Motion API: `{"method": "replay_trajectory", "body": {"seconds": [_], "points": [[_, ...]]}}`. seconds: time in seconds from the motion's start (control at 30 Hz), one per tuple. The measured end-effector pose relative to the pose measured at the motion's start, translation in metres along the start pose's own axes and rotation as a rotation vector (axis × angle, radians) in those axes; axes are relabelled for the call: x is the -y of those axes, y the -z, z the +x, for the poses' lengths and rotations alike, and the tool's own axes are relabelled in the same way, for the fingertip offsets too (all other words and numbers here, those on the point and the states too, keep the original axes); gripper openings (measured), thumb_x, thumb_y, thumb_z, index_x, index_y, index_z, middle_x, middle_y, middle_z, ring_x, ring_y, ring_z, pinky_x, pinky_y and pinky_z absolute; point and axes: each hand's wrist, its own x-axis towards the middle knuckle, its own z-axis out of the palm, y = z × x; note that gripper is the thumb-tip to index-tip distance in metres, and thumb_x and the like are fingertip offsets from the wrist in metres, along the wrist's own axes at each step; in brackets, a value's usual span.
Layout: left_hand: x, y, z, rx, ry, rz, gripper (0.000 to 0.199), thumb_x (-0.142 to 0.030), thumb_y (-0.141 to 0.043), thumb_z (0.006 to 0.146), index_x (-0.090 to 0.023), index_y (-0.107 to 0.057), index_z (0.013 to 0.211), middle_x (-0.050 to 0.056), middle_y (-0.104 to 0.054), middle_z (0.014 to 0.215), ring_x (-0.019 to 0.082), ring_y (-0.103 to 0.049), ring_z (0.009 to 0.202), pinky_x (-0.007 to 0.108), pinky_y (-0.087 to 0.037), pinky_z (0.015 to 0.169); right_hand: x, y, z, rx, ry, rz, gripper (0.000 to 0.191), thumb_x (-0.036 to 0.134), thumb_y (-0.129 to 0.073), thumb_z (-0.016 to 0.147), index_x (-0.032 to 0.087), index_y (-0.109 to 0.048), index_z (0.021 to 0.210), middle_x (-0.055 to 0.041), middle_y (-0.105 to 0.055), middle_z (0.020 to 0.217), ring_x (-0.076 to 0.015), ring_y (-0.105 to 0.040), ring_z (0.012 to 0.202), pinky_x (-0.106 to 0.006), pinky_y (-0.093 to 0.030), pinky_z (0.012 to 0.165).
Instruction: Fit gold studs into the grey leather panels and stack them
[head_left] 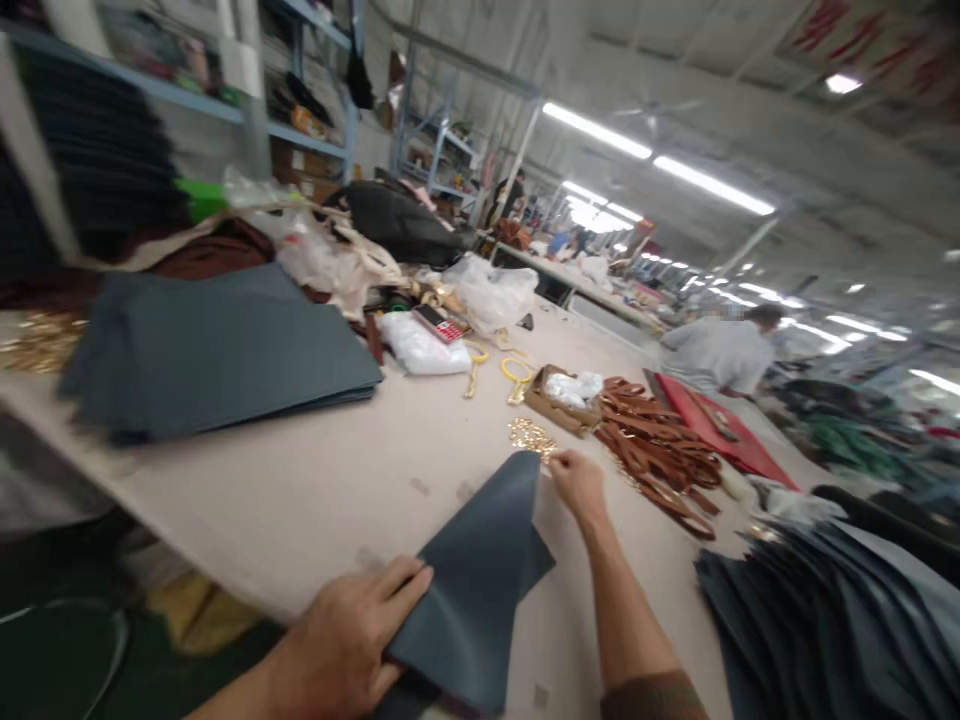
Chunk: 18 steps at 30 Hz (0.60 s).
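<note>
My left hand [352, 630] grips the near left edge of a dark blue-grey leather-like panel [480, 580], thumb on top and fingers underneath. The panel is bent and tilted above the table. Past its far corner, my right hand [579, 485] is closed in a pinch beside a small pile of gold metal fittings [531, 437]. Whatever its fingertips hold, if anything, is too small and blurred to make out. Close to the pile stands a small cardboard box [551, 405] with clear plastic in it.
A stack of dark panels [225, 350] lies left, another pile [817, 620] at right. Brown straps [652, 440] and a red sheet [727, 430] lie beyond my right arm. A phone [437, 323] rests on a white packet near yellow rings [516, 370]. Someone in white [720, 350] bends nearby.
</note>
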Motion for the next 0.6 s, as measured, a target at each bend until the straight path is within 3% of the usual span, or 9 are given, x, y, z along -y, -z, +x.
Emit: {"method": "replay_trajectory", "body": {"seconds": [0.07, 0.17, 0.2, 0.27, 0.37, 0.5, 0.6], "points": [[-0.011, 0.017, 0.010, 0.161, 0.027, -0.032, 0.069, -0.015, -0.055, 0.063, -0.016, -0.050, 0.131, 0.012, -0.063, 0.125, 0.027, -0.065, 0.105, 0.036, -0.056, 0.088, -0.008, 0.012, -0.012, -0.046, -0.022, 0.109, 0.034, 0.027, -0.044, 0.088, 0.008, -0.070, 0.099, -0.0150, -0.073, 0.088, -0.0241, -0.071, 0.081, -0.033, -0.054, 0.074], [-0.015, 0.025, 0.018, 0.217, 0.033, -0.084, 0.056, -0.022, -0.056, 0.074, -0.011, -0.050, 0.129, 0.014, -0.062, 0.118, 0.027, -0.065, 0.095, 0.039, -0.057, 0.081, -0.003, 0.022, -0.040, -0.127, -0.028, 0.484, 0.043, 0.045, -0.056, 0.083, 0.008, -0.067, 0.102, -0.0101, -0.071, 0.077, -0.0213, -0.069, 0.069, -0.033, -0.056, 0.067], [-0.015, 0.025, 0.018, 0.212, 0.028, -0.091, 0.054, -0.023, -0.056, 0.076, -0.011, -0.049, 0.128, 0.014, -0.062, 0.115, 0.027, -0.065, 0.092, 0.039, -0.057, 0.079, 0.005, 0.021, -0.054, -0.091, -0.017, 0.636, 0.042, 0.048, -0.063, 0.078, 0.010, -0.068, 0.097, -0.0075, -0.070, 0.072, -0.0197, -0.067, 0.065, -0.032, -0.056, 0.064], [-0.016, 0.024, 0.016, 0.205, 0.010, -0.090, 0.053, -0.023, -0.058, 0.076, -0.011, -0.050, 0.127, 0.013, -0.062, 0.111, 0.026, -0.065, 0.088, 0.039, -0.056, 0.075, 0.029, 0.012, -0.086, 0.111, 0.025, 0.822, 0.037, 0.047, -0.072, 0.071, 0.014, -0.069, 0.086, -0.0035, -0.067, 0.066, -0.0169, -0.063, 0.059, -0.029, -0.055, 0.059], [-0.016, 0.024, 0.012, 0.206, -0.016, -0.061, 0.047, -0.024, -0.060, 0.076, -0.013, -0.053, 0.121, 0.011, -0.063, 0.105, 0.026, -0.063, 0.084, 0.037, -0.054, 0.072, 0.067, -0.012, -0.122, 0.422, 0.141, 0.692, 0.023, 0.039, -0.063, 0.079, 0.017, -0.070, 0.082, -0.0015, -0.067, 0.065, -0.0147, -0.061, 0.059, -0.025, -0.050, 0.057], [-0.016, 0.026, 0.012, 0.222, -0.006, -0.033, 0.037, -0.026, -0.059, 0.078, -0.015, -0.057, 0.114, 0.008, -0.063, 0.098, 0.023, -0.061, 0.078, 0.034, -0.051, 0.068, 0.095, -0.033, -0.131, 0.481, 0.301, 0.413, 0.019, 0.021, -0.054, 0.080, 0.019, -0.072, 0.073, 0.0001, -0.068, 0.066, -0.0138, -0.060, 0.062, -0.024, -0.043, 0.060], [-0.015, 0.029, 0.015, 0.219, -0.002, -0.051, 0.037, -0.024, -0.060, 0.077, -0.015, -0.057, 0.112, 0.008, -0.063, 0.098, 0.024, -0.061, 0.079, 0.035, -0.052, 0.068, 0.102, -0.033, -0.125, 0.514, 0.293, 0.362, 0.020, 0.019, -0.054, 0.078, 0.018, -0.072, 0.070, 0.0004, -0.067, 0.062, -0.0131, -0.059, 0.059, -0.022, -0.040, 0.057]]}}
